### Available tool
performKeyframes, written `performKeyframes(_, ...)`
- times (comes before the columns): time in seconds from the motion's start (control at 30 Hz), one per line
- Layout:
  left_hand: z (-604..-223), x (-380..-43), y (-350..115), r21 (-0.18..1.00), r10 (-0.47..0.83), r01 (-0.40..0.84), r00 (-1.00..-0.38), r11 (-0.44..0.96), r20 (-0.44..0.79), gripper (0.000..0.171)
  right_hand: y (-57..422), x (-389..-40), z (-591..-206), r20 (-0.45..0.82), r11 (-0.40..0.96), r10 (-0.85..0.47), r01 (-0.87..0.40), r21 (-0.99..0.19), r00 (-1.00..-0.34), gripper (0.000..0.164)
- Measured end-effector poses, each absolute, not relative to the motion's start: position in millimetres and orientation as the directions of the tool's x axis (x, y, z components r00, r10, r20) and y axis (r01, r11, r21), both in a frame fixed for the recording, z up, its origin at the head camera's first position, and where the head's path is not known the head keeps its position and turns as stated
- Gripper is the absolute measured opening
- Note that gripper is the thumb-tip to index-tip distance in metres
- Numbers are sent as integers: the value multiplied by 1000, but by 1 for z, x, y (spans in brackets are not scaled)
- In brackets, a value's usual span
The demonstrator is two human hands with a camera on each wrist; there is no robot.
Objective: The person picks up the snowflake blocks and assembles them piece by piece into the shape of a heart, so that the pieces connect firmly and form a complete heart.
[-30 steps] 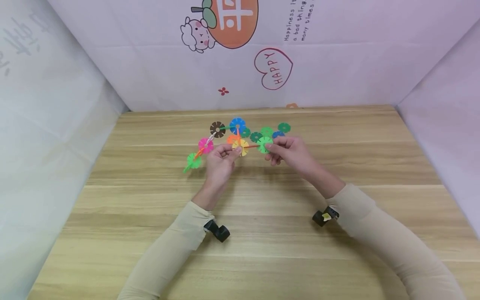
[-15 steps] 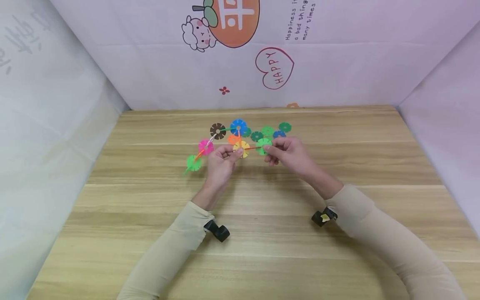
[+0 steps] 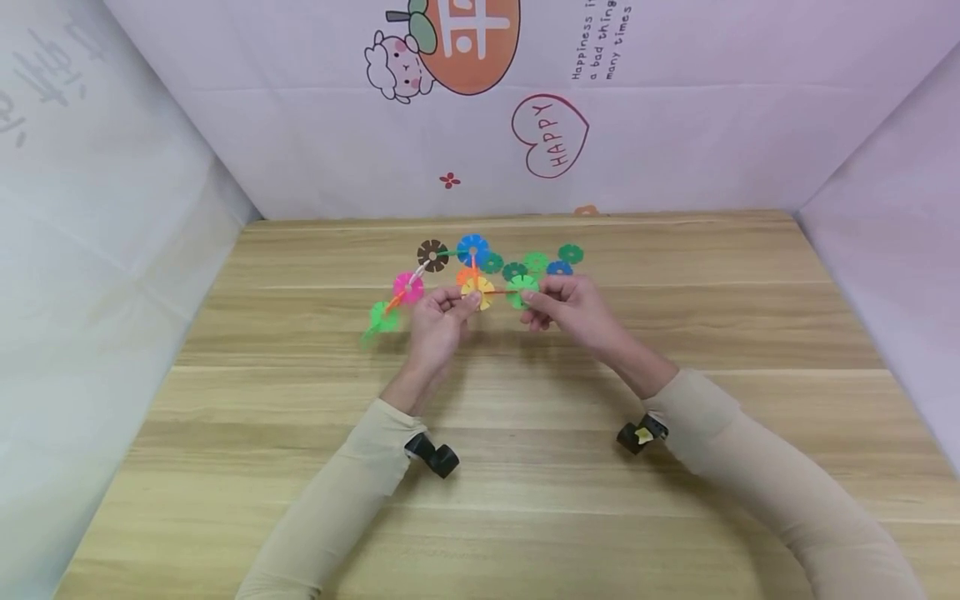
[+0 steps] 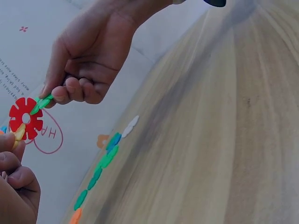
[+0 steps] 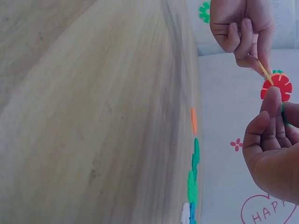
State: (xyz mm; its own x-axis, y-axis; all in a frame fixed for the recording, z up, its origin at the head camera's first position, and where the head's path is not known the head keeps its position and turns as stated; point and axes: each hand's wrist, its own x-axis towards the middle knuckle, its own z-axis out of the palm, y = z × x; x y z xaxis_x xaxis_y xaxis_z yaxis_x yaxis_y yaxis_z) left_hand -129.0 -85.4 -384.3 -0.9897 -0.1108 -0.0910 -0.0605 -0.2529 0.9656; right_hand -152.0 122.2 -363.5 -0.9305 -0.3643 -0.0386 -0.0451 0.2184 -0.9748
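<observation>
Head view shows a chain of slotted, flower-shaped plastic discs, its near end held above a wood-grain tabletop. Much of the linking seems done: left of and behind the round yellow plastic disc, the run goes through blue, brown and pink discs to bright green ones, with edge-on green, white and orange pieces between them. Right of the yellow disc, a flat red plastic disc leads to a bright green plastic disc; whether that last joint is fully pressed home cannot be told.

The person's left hand pinches the yellow disc between thumb and fingers; the right hand pinches the bright green disc the same way, its other fingers curled in.

Left over, probably for joining, are loose green, blue and orange plastic discs lying flat behind the yellow disc. The chain looks bent and zigzagging, alternate discs turned crosswise, with no damage visible.
</observation>
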Motion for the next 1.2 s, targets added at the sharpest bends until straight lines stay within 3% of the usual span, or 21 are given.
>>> performKeyframes(0.27,-382,-136,-92,978,-131,-15,-991,-209,-43,8,134,-165,-359,7,299,-417,-144,-943,-909,30)
performKeyframes(0.53,-388,-139,-100,973,-178,3,-983,-232,-39,12,171,-194,-358,24,349,-328,-145,-926,-944,28)
performKeyframes(0.63,-389,-140,-101,973,-178,3,-983,-232,-39,11,184,-202,-363,0,417,-306,-134,-899,-952,26)
performKeyframes(0.8,-389,-140,-102,974,-171,-2,-984,-228,-42,10,197,-208,-374,21,598,-346,-237,-766,-938,23)
performKeyframes(0.97,-389,-140,-100,972,-171,-21,-983,-234,-62,10,199,-209,-381,-101,746,-370,-231,-625,-923,35)
performKeyframes(1.07,-389,-140,-99,970,-164,-30,-984,-241,-71,9,199,-208,-382,-198,781,-368,-187,-595,-908,45)
performKeyframes(1.2,-390,-140,-97,969,-156,-35,-985,-245,-75,9,198,-207,-384,-228,798,-378,-191,-572,-897,48)
